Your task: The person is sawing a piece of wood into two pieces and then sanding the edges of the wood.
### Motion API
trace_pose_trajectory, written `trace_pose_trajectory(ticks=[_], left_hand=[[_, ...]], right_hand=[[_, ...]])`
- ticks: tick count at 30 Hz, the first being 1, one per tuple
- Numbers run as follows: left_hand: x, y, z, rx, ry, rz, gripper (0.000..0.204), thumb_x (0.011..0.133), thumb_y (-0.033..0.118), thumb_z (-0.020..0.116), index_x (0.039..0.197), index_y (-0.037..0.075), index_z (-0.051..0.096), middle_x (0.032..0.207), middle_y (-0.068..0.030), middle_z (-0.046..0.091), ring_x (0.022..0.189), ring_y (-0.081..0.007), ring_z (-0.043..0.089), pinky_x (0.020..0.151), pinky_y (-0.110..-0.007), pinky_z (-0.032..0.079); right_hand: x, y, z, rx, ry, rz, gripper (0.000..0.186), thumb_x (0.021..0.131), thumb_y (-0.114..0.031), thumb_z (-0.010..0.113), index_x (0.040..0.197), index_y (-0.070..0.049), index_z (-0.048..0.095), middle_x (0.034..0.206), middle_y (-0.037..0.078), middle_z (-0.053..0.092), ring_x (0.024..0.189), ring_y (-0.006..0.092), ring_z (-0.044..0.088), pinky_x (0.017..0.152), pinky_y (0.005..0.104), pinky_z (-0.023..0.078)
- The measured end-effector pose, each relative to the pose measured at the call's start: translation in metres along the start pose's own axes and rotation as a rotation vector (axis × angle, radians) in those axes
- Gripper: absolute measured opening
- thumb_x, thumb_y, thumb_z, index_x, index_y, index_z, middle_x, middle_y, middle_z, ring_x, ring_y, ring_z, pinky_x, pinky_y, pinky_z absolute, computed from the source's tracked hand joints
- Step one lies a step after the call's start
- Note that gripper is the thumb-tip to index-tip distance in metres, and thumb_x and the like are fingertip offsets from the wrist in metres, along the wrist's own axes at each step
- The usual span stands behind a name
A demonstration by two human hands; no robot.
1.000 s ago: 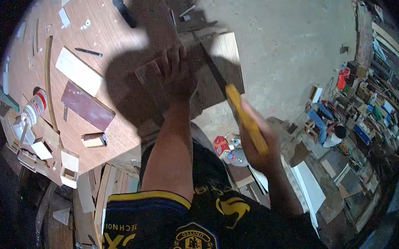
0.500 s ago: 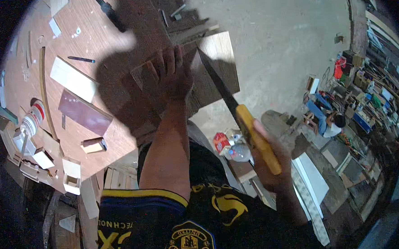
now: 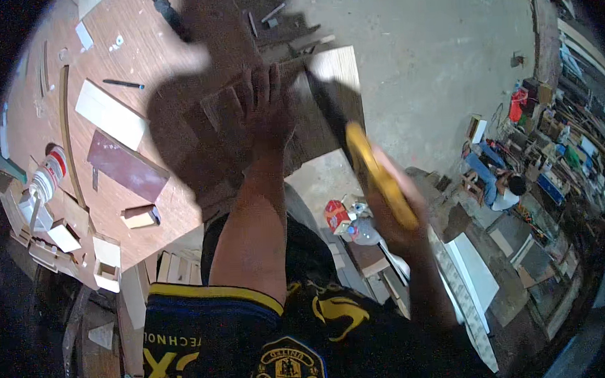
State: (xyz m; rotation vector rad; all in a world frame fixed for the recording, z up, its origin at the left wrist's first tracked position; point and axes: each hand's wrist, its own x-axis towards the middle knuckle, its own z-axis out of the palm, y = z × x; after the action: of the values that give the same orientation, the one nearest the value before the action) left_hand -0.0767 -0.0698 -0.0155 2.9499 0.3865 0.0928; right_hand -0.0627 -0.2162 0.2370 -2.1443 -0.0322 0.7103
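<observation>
My left hand (image 3: 266, 115) lies flat on a wooden board (image 3: 339, 108), fingers spread and pressing it against the table. The board's right end juts past the table edge and is brightly lit. My right hand (image 3: 407, 207) is wrapped round the yellow handle of a handsaw (image 3: 378, 175). The dark blade runs up and left from the handle, its tip at the board's far edge, just right of my left hand. Motion blurs the saw and right hand slightly. Shadow covers much of the board and my left hand.
On the table (image 3: 175, 230) to the left lie a white panel (image 3: 110, 115), a maroon panel (image 3: 127, 165), a pen (image 3: 124, 83) and a white-and-red container (image 3: 50, 173). A person (image 3: 501, 185) sits at the right among piled scraps. A plastic bottle (image 3: 365, 231) is below the board.
My right hand and the saw have moved up and left along the blade's line. My left hand stays on the board, nearly unmoved.
</observation>
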Motion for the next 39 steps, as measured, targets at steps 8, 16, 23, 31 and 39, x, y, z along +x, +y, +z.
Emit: trace_pose_trajectory(ticks=[8,16,23,31,39], left_hand=[[0.006,-0.003,-0.003,-0.207,0.077,-0.032,0.059,0.091,0.046,0.054,0.140,0.012,0.051,0.141,-0.0124,0.048,0.141,-0.0363,0.035,0.116,-0.064,0.014],[0.004,-0.003,-0.001,-0.176,0.138,-0.100,0.054,0.090,0.038,0.055,0.136,0.008,0.052,0.140,-0.0150,0.048,0.140,-0.0392,0.034,0.115,-0.063,0.020],[0.004,-0.002,-0.013,-0.241,0.104,-0.175,0.054,0.087,0.030,0.058,0.135,0.008,0.053,0.141,-0.0121,0.048,0.142,-0.0368,0.032,0.116,-0.062,0.021],[0.017,-0.002,-0.047,-0.311,-0.206,-0.293,0.052,0.086,0.029,0.059,0.134,0.010,0.054,0.141,-0.0100,0.048,0.142,-0.0319,0.034,0.114,-0.063,0.023],[-0.003,-0.009,0.031,-1.315,0.304,-0.446,0.052,0.084,0.028,0.059,0.134,0.012,0.057,0.142,-0.0076,0.050,0.139,-0.0324,0.038,0.112,-0.068,0.023]], right_hand=[[0.038,0.008,0.005,0.225,-0.061,0.114,0.052,0.090,0.008,0.056,0.141,-0.003,0.050,0.133,0.013,0.060,0.114,0.0136,0.057,0.097,0.0266,0.044],[0.049,-0.008,0.020,0.035,-0.014,-0.137,0.049,0.089,0.002,0.061,0.137,0.000,0.052,0.131,0.017,0.061,0.122,0.0214,0.056,0.103,0.0314,0.042],[0.052,0.004,0.012,0.051,-0.083,-0.123,0.048,0.091,0.000,0.061,0.138,0.001,0.051,0.133,0.015,0.061,0.119,0.0189,0.057,0.101,0.0299,0.042],[0.045,0.007,0.007,0.182,-0.131,-0.016,0.049,0.094,-0.005,0.060,0.142,-0.005,0.049,0.103,0.004,0.065,0.068,0.0072,0.053,0.062,0.0224,0.045],[0.058,0.025,0.007,0.081,-0.155,-0.312,0.051,0.093,-0.005,0.059,0.143,-0.003,0.048,0.126,0.011,0.062,0.104,0.0148,0.061,0.091,0.0268,0.047]])
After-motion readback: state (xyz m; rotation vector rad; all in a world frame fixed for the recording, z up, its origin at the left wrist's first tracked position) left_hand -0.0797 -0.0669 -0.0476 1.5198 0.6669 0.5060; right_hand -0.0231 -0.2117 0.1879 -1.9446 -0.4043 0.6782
